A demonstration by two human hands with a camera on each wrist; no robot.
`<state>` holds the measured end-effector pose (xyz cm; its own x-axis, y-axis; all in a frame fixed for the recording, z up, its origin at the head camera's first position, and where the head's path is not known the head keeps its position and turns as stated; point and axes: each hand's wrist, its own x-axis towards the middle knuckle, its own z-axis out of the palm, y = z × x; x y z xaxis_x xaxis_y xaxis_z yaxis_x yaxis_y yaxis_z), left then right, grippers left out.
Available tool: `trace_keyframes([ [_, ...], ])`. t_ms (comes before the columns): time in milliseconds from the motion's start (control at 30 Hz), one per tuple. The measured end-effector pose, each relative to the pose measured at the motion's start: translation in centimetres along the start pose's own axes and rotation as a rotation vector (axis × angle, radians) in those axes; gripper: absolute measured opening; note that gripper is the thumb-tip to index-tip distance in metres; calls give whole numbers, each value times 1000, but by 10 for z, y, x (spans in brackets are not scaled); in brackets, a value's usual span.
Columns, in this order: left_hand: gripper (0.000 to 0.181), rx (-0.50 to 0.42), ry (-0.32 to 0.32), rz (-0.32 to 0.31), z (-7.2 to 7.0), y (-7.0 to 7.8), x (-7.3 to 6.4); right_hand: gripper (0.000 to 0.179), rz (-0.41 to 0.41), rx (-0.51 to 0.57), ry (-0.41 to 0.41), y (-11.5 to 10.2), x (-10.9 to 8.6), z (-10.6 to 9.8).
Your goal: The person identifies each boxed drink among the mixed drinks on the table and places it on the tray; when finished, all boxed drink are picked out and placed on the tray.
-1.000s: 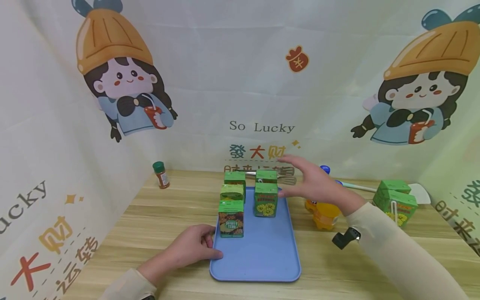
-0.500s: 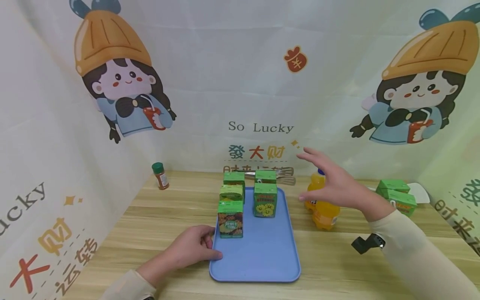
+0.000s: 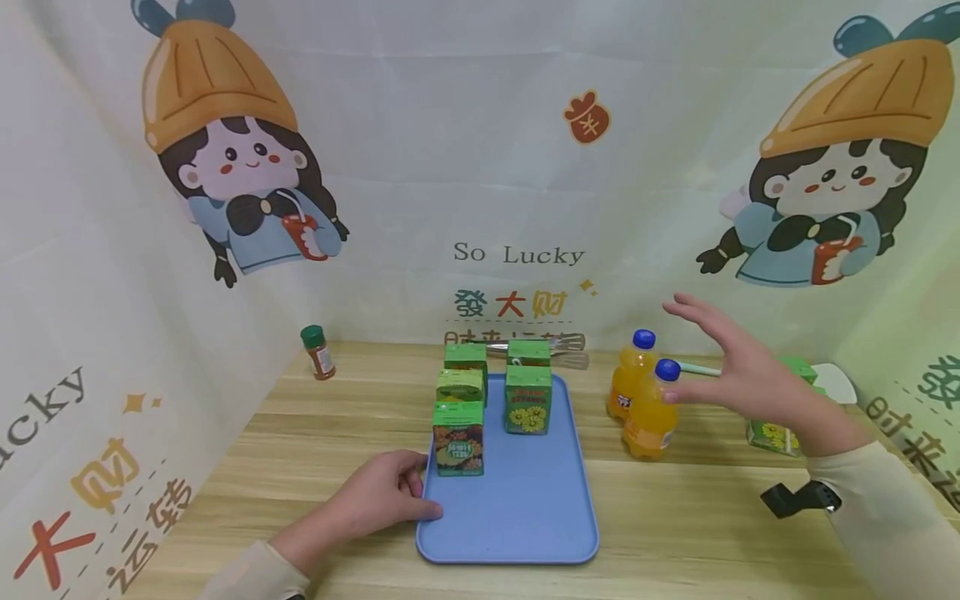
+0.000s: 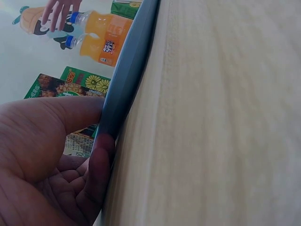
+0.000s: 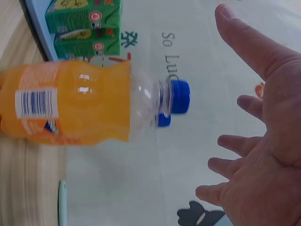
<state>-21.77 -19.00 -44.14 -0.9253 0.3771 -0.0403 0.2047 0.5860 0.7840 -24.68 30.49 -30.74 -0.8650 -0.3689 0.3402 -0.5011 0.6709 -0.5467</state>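
In the head view my left hand (image 3: 382, 497) pinches the left rim of a blue tray (image 3: 517, 521), thumb on top and fingers curled at the side. Green drink cartons stand on the tray in two rows, with a brown-pictured carton (image 3: 459, 446) nearest that hand and a flower-pictured carton (image 3: 528, 408) in the right row. My right hand (image 3: 757, 392) hovers with fingers spread, holding nothing. Two orange drink bottles (image 3: 651, 425) with blue caps stand to its left. It partly hides more green cartons (image 3: 772, 437) at the right.
A spice jar (image 3: 319, 354) with a green lid stands at the back left. Metal utensils (image 3: 573, 360) lie behind the tray. A pale green handle (image 3: 699, 369) and a white utensil head (image 3: 838, 385) show behind the right hand. A printed cloth (image 3: 420, 167) encloses the table.
My right hand has moved right, from beside the flower-pictured carton on the tray, past the orange bottles toward the cartons at the right. The left hand stays at the tray rim.
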Motion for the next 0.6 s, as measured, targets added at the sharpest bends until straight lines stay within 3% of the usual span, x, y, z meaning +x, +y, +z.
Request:
trace_keyframes([
  [600, 75, -4, -7, -3, -1, 3, -1, 116, 66, -94, 52, 48, -40, -30],
])
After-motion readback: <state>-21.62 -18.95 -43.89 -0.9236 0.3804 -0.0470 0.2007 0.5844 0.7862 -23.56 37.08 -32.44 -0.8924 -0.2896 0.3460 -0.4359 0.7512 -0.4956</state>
